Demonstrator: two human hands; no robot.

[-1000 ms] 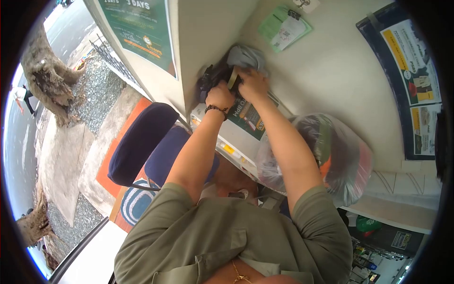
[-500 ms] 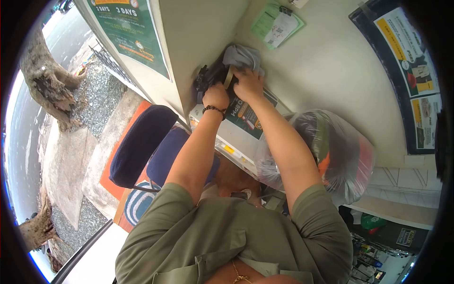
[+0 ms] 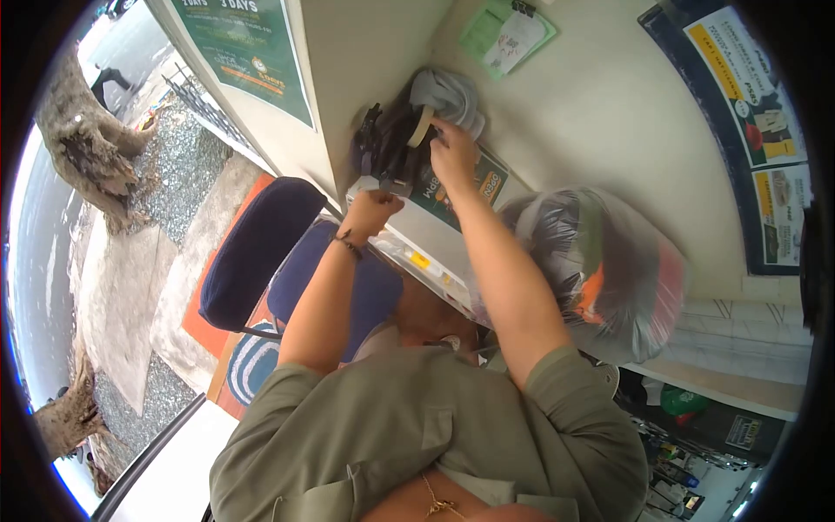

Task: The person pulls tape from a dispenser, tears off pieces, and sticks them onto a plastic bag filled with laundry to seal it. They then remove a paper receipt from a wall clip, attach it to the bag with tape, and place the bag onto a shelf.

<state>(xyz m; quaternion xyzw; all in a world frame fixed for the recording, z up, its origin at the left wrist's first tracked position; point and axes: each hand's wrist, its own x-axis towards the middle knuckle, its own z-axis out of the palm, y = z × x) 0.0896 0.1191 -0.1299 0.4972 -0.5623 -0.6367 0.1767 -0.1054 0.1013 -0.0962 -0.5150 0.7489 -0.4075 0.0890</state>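
My right hand [image 3: 454, 158] has its fingertips on the edge of a cream-coloured roll of tape [image 3: 420, 127], which stands among dark items in the corner. My left hand [image 3: 374, 212] is curled closed over the front edge of the white counter [image 3: 432, 219]; what it pinches is too small to make out. A small whitish piece [image 3: 364, 184] shows just beyond its knuckles. Dark bundled items [image 3: 370, 139] lie behind that hand, and a grey cloth [image 3: 448, 97] is heaped past the tape. A green printed sign [image 3: 491, 178] lies by my right wrist.
A clear plastic bag stuffed with clothes [image 3: 600, 270] bulges on the right, close to my right forearm. Left of me stands a blue padded chair [image 3: 261, 248]. Posters [image 3: 252, 61] and green papers [image 3: 507, 36] hang on the walls. A person [image 3: 110, 84] is outside.
My left hand has drawn back from the dark items toward the counter's front edge. My right hand has shifted slightly, and the tape roll now shows more fully. A person has appeared outside.
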